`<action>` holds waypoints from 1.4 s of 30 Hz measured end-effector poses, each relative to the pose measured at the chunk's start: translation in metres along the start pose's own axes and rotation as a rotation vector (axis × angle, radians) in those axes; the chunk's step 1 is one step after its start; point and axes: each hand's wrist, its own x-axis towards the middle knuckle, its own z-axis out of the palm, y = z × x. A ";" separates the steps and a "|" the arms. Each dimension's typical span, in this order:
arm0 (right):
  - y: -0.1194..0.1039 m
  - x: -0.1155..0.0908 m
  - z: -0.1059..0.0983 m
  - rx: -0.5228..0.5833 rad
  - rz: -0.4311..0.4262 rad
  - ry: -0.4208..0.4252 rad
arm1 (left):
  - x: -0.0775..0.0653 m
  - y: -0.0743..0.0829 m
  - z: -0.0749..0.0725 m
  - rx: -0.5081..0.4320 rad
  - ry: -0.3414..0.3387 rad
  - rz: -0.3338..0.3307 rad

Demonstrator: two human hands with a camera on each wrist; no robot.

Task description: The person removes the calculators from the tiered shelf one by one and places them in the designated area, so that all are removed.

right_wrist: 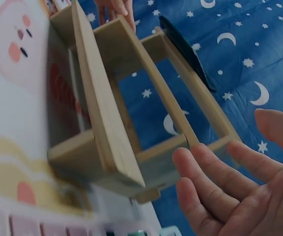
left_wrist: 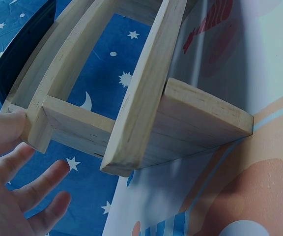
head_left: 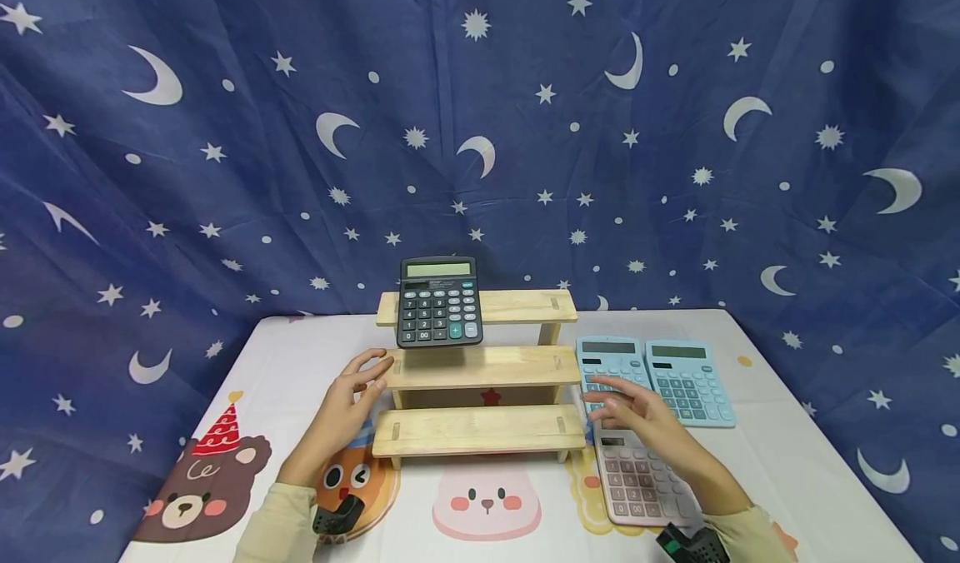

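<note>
A three-tier wooden shelf (head_left: 480, 431) stands on the table. A black calculator (head_left: 438, 303) leans upright at the left part of its top tier. My left hand (head_left: 351, 405) is at the left end of the middle tier, a fingertip right at the wood and the other fingers spread loosely in the left wrist view. On the right, my right hand (head_left: 637, 413) hovers beside the shelf, its fingers relaxed and holding nothing. Under and around it lie a blue calculator (head_left: 609, 348), another blue calculator (head_left: 692, 386) and a pink calculator (head_left: 637, 488), all partly or wholly face up.
The white tablecloth (head_left: 300, 355) carries printed cartoon animals, among them a bear (head_left: 198, 492) at the left. Behind the table hangs a dark blue curtain (head_left: 525, 113) with moons and stars. The pink calculator lies nearest the front, below the blue pair.
</note>
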 end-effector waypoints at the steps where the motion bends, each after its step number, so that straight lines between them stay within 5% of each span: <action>1: -0.001 0.003 0.002 0.008 -0.008 -0.005 | 0.000 0.000 0.000 -0.001 -0.001 -0.001; 21: -0.019 0.051 0.034 0.098 -0.164 -0.072 | 0.000 -0.001 0.000 -0.004 0.008 0.011; 42: -0.043 0.084 0.065 0.178 -0.158 -0.083 | 0.000 -0.002 0.001 -0.009 0.010 0.016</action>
